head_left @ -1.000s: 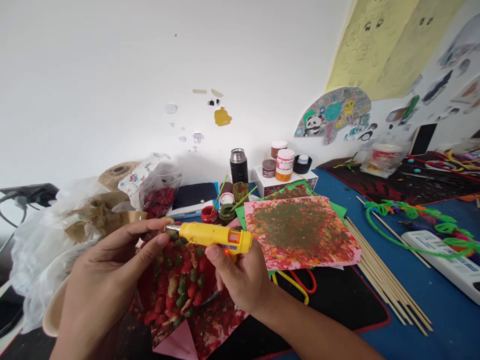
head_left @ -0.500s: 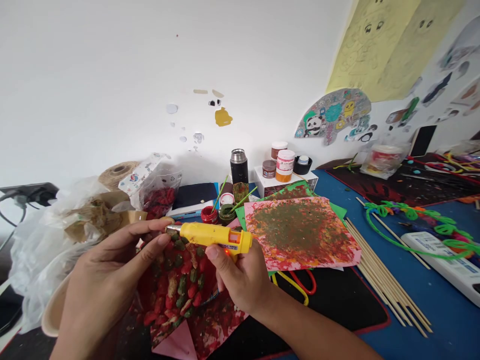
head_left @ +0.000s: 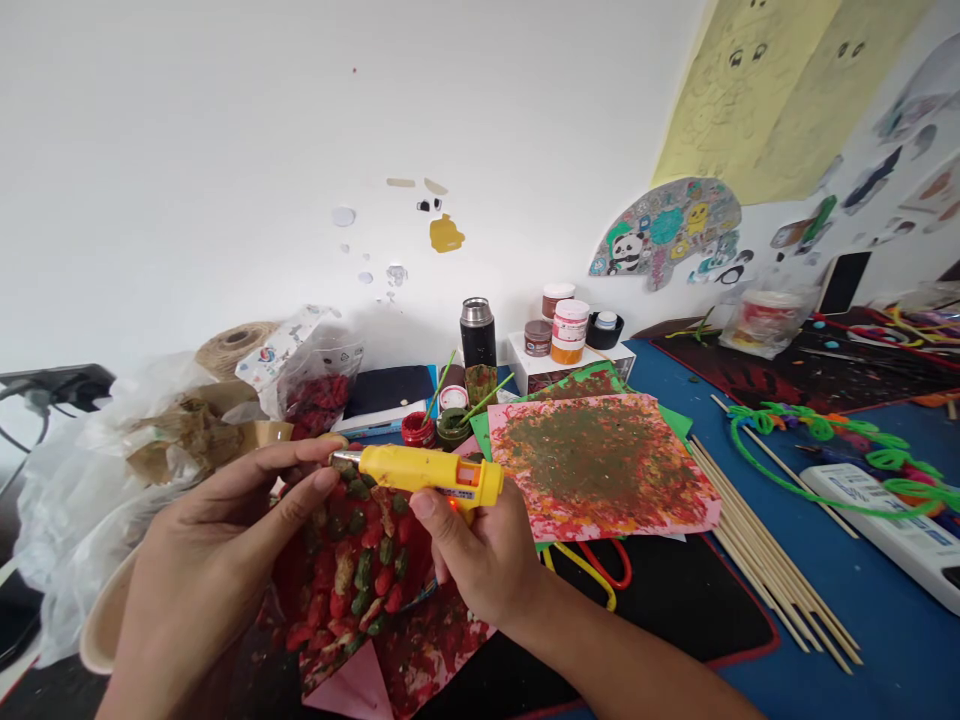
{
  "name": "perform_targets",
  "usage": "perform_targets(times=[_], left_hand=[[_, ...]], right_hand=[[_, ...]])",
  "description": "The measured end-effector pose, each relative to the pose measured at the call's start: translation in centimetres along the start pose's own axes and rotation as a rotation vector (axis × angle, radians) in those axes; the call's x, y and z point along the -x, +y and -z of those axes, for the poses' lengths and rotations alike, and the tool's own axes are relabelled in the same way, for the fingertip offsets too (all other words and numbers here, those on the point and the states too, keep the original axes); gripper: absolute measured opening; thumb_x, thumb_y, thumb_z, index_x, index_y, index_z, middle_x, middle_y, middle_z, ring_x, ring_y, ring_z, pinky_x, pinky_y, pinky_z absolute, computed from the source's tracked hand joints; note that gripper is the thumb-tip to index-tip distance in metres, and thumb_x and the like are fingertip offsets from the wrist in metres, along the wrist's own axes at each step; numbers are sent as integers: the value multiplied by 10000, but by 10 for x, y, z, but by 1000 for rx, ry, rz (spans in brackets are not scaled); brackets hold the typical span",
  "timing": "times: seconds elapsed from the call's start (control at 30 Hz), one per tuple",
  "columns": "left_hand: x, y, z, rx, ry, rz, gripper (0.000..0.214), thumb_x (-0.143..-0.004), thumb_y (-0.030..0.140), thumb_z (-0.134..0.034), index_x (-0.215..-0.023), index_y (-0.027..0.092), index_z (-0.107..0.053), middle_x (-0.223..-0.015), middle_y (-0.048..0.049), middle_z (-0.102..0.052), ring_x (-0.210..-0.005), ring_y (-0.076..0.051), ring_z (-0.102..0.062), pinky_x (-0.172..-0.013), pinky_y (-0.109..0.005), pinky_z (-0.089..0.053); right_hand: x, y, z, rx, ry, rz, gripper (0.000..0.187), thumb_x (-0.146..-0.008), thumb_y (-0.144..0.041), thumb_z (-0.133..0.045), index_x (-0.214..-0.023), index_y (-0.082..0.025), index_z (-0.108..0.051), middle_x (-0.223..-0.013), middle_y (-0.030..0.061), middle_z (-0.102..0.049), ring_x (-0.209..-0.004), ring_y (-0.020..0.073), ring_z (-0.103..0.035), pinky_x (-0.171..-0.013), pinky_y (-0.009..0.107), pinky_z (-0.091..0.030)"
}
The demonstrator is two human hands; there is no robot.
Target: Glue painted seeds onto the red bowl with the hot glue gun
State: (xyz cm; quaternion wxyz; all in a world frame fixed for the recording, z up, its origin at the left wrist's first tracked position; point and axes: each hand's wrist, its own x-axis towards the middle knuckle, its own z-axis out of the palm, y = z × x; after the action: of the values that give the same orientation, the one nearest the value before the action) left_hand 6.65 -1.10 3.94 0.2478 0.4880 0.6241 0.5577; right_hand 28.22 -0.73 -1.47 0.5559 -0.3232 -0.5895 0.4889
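Right grip (head_left: 491, 560) holds yellow glue gun (head_left: 427, 472); whether left grip (head_left: 217, 545) pinches something, I cannot tell. Past the edge of black mat (head_left: 690, 600), blue table (head_left: 847, 575) shows beside wooden sticks (head_left: 761, 548).

1 close head-worn view, forward and down over desk (head_left: 892, 640), toward wall (head_left: 187, 180)
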Motion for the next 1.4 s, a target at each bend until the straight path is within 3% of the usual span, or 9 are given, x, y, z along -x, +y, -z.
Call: perform_targets(times=[0.2,0.6,0.77,1.4], left_hand=[[1,2,-2,-19,5,5,644,-604,722,-1007,-1087,306,-921,-1115,-65,-928,-797,-227,-836,-603,-241,-673],[1,-1,0,7,-28,21,649,-623,713,-1005,-1103,288,-911,-841,-26,-874,-672,-227,-798,-546,-282,-672],[-1,-2,0,20,4,18,645,-597,675,-1035,-1105,296,-916,-1019,-54,-921,-724,-202,-802,-585,-227,-658],[7,7,-3,62,45,3,611,-581,681,-1044,-1050,311,-915,-1150,-53,-928,-835,-218,-835,-674,-230,-695]], right_hand=[[0,0,1,24,-6,-22,661,-1060,-799,-656,-1115,-167,-843,-499,-59,-478,-477,153,-541,-418,234,-409],[0,1,1,21,13,-39,675,-1045,-816,-665,-1077,-165,-844,-503,-58,-474,-500,158,-577,-415,226,-410],[0,0,1,30,5,-49,675,-1041,-822,-668,-1081,-173,-848,-494,-60,-458,-475,157,-554,-401,234,-390],[0,1,1,23,17,-38,647,-1044,-806,-675,-1087,-182,-841,-506,-58,-463,-475,161,-558,-393,237,-389]])
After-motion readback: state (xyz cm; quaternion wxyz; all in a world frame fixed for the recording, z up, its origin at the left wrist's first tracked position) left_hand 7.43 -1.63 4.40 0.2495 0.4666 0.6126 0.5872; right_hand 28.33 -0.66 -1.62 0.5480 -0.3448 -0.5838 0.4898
